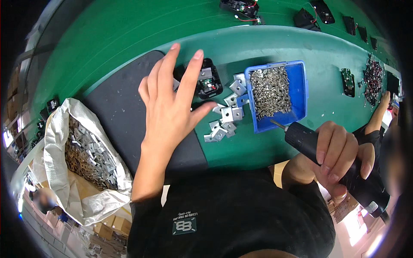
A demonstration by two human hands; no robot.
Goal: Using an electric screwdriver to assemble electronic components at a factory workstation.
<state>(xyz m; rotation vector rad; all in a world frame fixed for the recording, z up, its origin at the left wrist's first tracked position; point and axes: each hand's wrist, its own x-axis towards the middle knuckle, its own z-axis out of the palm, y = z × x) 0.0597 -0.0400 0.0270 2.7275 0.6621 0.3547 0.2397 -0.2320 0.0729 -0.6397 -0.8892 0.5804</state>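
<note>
My left hand [170,96] is spread with its fingers apart above the bench, over the edge of a small black plastic housing [218,81]. Inside that housing a metal plate and a green circuit board show; part of it is hidden behind my fingers. Several square metal plates with holes [226,114] lie loose beside my thumb. In my right hand [337,152] is a black electric screwdriver [302,138], its bit pointing left toward the near edge of a blue bin [302,107]. Small silver screws [271,90] fill most of the bin.
A white woven sack [56,155] of metal plates stands at the left, by a dark mat [116,103]. Black housings with wires [241,6] lie on the far green surface. At the right are another housing [348,81], a pile of small parts [372,79] and another person's arm [378,114].
</note>
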